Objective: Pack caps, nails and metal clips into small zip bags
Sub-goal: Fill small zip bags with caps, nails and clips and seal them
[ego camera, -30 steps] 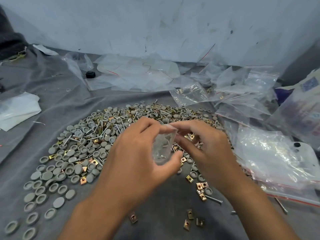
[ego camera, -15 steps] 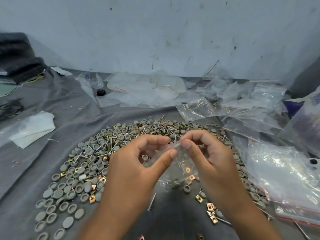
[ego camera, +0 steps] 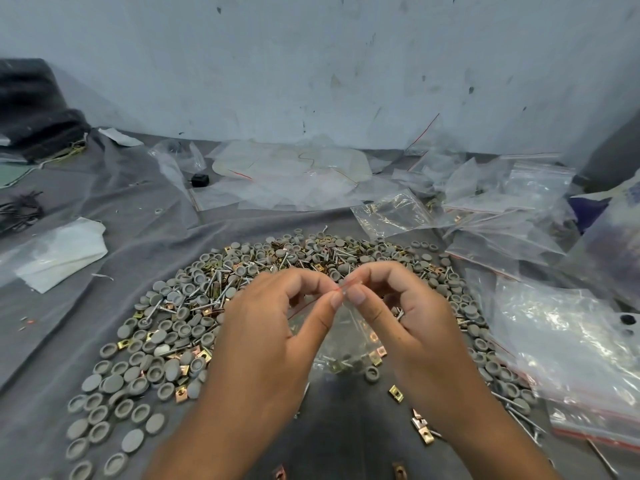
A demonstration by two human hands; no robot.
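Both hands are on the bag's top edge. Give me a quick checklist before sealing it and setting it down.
1. Left hand pinches the zip strip: ok.
2. Right hand pinches the strip beside it: ok.
3. Bag holds parts at its bottom: ok; nails and clips show through, caps cannot tell.
4. Zip fully closed along its length: cannot tell.
5. Bag hangs top up, nothing spilling: ok.
6. Bare cloth near the person to set it on: ok.
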